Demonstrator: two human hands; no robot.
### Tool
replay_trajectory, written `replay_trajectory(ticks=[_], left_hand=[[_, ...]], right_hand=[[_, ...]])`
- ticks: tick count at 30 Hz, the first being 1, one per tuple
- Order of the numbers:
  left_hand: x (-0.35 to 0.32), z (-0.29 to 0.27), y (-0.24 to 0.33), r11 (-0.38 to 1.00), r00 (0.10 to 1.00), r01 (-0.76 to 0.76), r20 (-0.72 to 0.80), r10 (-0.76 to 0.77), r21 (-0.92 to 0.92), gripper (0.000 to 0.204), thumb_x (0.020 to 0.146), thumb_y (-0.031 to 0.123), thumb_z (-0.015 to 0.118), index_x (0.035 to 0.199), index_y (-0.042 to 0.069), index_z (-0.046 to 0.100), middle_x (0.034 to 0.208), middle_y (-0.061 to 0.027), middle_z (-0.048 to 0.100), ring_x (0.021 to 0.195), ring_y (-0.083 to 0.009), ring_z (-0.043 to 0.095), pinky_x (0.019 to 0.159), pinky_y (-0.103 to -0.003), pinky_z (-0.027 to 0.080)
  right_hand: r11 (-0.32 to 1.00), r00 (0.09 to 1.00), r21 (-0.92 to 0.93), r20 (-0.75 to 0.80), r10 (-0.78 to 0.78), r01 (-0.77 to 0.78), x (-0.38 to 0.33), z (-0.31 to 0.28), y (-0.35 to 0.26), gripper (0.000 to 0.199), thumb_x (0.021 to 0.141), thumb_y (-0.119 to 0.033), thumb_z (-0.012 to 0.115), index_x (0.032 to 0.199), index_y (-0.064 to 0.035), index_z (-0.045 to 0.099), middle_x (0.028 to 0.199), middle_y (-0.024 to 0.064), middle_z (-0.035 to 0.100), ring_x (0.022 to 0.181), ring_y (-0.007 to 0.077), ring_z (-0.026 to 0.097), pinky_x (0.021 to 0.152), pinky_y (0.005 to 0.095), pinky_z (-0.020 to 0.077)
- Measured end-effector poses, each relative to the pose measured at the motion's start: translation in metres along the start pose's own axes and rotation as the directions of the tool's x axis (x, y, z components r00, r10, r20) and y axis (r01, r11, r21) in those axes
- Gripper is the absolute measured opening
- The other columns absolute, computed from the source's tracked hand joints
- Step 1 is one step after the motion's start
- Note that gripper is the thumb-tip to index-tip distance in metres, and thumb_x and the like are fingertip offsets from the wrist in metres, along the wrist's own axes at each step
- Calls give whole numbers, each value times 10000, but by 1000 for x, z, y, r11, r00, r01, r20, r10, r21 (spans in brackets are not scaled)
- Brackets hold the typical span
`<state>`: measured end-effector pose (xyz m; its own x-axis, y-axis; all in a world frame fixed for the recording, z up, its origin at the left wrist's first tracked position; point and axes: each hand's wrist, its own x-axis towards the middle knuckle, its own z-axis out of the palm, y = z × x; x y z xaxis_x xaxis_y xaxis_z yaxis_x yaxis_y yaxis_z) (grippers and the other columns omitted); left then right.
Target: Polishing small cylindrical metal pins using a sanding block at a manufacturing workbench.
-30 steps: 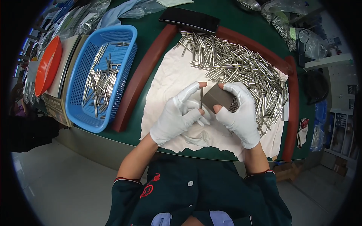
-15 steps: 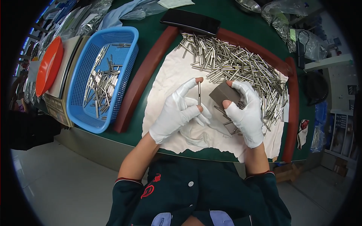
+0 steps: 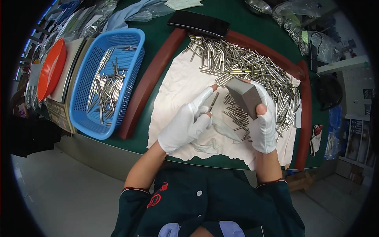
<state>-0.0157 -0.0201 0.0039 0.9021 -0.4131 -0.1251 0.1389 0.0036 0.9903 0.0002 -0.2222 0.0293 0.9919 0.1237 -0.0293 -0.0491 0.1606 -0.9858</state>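
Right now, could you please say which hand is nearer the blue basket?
Left. The left hand is right of the blue basket, beyond a brown bar; the right hand is farther right.

Left hand (image 3: 185, 124) holds a pin (image 3: 214, 102), right hand (image 3: 263, 125) a block (image 3: 245, 96).

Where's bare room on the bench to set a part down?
Mainly the pale cloth between the left rail and the left hand; also the green tabletop between the black phone and metal bowl. Crowded: the cloth's right side, under the metal rods.
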Motion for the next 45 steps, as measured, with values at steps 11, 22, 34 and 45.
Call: replay_trajectory(ticks=[11, 22, 34, 45], left_hand=[[2, 2, -6, 983, 984, 54, -156, -82, -175, 185, 915, 34, 514, 1081, -48, 520, 814, -97, 639, 712, -114, 631, 617, -238, 493], [6, -6, -6, 972, 898, -81, -440, -24, -219, 172, 938, 106, 580, 1035, -36, 577, 791, -121, 662, 663, -144, 650, 538, -216, 478], [7, -6, -11, 971, 869, -119, -495, 1, -207, 122, 912, 86, 622, 995, -3, 612, 738, -15, 601, 613, -71, 574, 570, -205, 461], [2, -5, -5, 992, 927, -35, -375, -14, -123, 111, 912, 93, 610, 933, -16, 616, 717, -29, 622, 585, -57, 549, 530, -205, 441]], right_hand=[[995, 990, 73, 124, 63, -72, -3, 8, 2, 805, 740, -534, 722, 1268, 34, 508, 1176, 100, 566, 1082, 167, 543, 953, 291, 407], [931, 947, 227, 221, 235, -284, -8, 18, 5, 741, 814, -522, 661, 1259, 52, 514, 1209, 119, 566, 1117, 184, 537, 1000, 300, 391], [931, 948, 244, 238, 214, -271, -3, 1, 9, 672, 813, -441, 697, 1243, 45, 522, 1208, 122, 564, 1097, 204, 545, 998, 337, 403], [797, 929, -493, 291, -228, 350, 5, 6, 20, 591, 607, -146, 739, 1152, 21, 581, 1131, 161, 566, 1018, 289, 576, 892, 353, 459]])
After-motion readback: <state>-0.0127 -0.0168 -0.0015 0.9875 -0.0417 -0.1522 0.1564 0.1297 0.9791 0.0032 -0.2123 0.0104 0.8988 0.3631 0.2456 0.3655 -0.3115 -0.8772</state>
